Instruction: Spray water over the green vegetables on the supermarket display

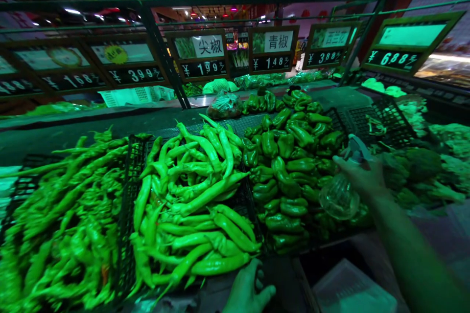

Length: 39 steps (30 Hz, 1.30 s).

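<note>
My right hand (362, 173) is closed round the neck of a clear spray bottle (340, 198) with a pale trigger head. The bottle is held tilted over the right edge of a heap of dark green peppers (288, 144). My left hand (251, 288) is low in the view, just in front of long light green peppers (205, 195). Its fingers are loosely curled, its thumb stands apart, and nothing shows in it. The long peppers lie in a black crate whose side (130, 205) shows on the left.
Twisted thin peppers (69, 220) fill the left side. Broccoli (422, 164) lies right of my right arm. A green metal rail (257, 0) with price signs (273, 49) crosses behind. A bagged item (224, 104) sits at the back, and a pale plastic box (354, 288) stands below.
</note>
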### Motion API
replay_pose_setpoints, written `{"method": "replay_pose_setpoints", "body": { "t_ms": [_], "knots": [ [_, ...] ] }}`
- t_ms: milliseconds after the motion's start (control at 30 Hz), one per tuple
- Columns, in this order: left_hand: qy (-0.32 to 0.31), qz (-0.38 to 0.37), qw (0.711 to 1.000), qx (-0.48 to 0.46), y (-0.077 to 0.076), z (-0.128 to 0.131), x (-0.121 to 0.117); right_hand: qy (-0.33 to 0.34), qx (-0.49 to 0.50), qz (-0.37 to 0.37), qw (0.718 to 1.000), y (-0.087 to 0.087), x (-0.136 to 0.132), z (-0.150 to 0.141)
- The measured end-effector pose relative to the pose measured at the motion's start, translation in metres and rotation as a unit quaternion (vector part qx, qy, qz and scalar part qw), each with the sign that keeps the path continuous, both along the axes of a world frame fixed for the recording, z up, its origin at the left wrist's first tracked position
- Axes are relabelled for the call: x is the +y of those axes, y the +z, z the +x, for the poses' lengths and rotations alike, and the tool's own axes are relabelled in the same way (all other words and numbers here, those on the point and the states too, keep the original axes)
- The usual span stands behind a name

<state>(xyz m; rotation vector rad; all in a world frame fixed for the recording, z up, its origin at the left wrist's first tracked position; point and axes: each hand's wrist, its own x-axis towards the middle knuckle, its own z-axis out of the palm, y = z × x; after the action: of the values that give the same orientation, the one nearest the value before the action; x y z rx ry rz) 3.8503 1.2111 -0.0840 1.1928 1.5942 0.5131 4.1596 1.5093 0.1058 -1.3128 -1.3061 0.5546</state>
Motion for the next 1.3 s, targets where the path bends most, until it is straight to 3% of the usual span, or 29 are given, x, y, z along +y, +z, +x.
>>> {"method": "replay_pose_setpoints", "body": {
  "t_ms": [167, 300, 500, 667, 867, 1067, 1300],
  "knots": [
    [0.034, 0.019, 0.999, 0.01, 0.009, -0.003, -0.006, -0.007, 0.012, -0.012, 1.0, 0.017, 0.005, 0.013],
    [0.037, 0.017, 0.999, -0.004, 0.015, -0.003, -0.006, 0.0, -0.02, -0.016, 1.0, 0.015, -0.001, 0.025],
    [0.012, 0.007, 1.0, -0.007, 0.016, 0.005, -0.003, -0.024, -0.01, -0.043, 0.999, -0.018, -0.036, 0.028],
    [-0.041, 0.029, 0.999, -0.005, 0.015, 0.021, 0.006, 0.062, 0.059, -0.061, 0.994, -0.044, -0.084, 0.005],
    [-0.108, 0.075, 0.991, -0.028, 0.035, 0.053, 0.032, 0.103, 0.107, -0.089, 0.985, -0.061, -0.132, -0.036],
    [-0.083, 0.127, 0.975, -0.165, 0.044, 0.074, 0.038, 0.14, 0.111, -0.114, 0.977, -0.084, -0.159, -0.065],
    [-0.034, 0.102, 0.978, -0.181, 0.042, 0.068, 0.027, 0.231, 0.042, -0.111, 0.966, -0.101, -0.17, -0.089]
  ]
}}
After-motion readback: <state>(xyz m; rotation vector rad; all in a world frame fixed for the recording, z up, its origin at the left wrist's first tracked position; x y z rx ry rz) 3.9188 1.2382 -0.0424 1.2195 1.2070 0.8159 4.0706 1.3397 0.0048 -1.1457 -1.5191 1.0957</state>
